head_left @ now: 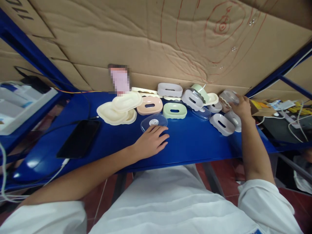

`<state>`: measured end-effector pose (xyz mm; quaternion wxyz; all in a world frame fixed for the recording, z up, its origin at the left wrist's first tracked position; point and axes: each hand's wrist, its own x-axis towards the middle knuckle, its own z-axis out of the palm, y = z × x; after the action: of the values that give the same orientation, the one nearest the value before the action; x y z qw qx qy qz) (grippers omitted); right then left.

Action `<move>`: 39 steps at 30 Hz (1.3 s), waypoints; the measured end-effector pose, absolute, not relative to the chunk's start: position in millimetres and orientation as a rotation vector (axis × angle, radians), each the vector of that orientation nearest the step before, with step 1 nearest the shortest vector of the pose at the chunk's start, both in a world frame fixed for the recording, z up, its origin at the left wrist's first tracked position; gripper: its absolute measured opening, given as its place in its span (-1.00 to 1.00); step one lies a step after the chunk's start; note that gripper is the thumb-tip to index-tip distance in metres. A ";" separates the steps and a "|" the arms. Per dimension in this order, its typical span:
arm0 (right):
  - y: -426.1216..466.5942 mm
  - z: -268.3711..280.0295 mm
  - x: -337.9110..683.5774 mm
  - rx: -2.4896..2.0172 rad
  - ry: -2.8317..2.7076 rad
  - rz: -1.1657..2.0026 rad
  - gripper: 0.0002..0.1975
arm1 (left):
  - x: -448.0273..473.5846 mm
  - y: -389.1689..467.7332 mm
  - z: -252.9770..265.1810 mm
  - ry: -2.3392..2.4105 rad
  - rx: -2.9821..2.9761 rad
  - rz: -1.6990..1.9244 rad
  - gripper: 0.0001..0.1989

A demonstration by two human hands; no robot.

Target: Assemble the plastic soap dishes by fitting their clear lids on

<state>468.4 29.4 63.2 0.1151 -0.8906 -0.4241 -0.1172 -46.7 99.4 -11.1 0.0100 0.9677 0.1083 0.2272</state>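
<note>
Hands at oval soap dishes: right-hand contact partly obscured.
The right hand [241,105] is at the right end of the row, at a transparent cover [229,96]; its fingertips are partly hidden, so whether they are clamped on the cover cannot be told. The left hand [151,143] is palm down, fingers slightly apart, hiding the near edge of a labelled clear lid [154,121] that extends just beyond it; the label print is illegible. A pixelated patch [120,79] masks an item against the cardboard [136,42].
</note>
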 end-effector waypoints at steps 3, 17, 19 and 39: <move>26.6 60.3 471.3 -2.612 -1.264 -0.324 -0.32 | -46.6 99.2 -10.5 0.336 3.039 0.693 -0.78; -25.1 49.4 389.7 -2.729 -1.466 -0.418 -0.42 | -47.5 100.7 -4.4 0.709 3.105 0.646 -0.75; -47.2 34.5 367.2 -2.787 -1.577 -0.330 -0.40 | -47.9 100.5 -4.6 0.524 3.118 0.661 -0.74; -22.1 38.7 251.9 -1.806 -2.276 -0.114 -0.60 | -50.8 114.6 7.0 0.760 3.097 0.754 -0.71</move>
<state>251.9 -22.1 38.7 0.1166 -0.6170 -0.7773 -0.0388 -50.8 114.6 7.0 -0.0678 0.9430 0.2315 0.2295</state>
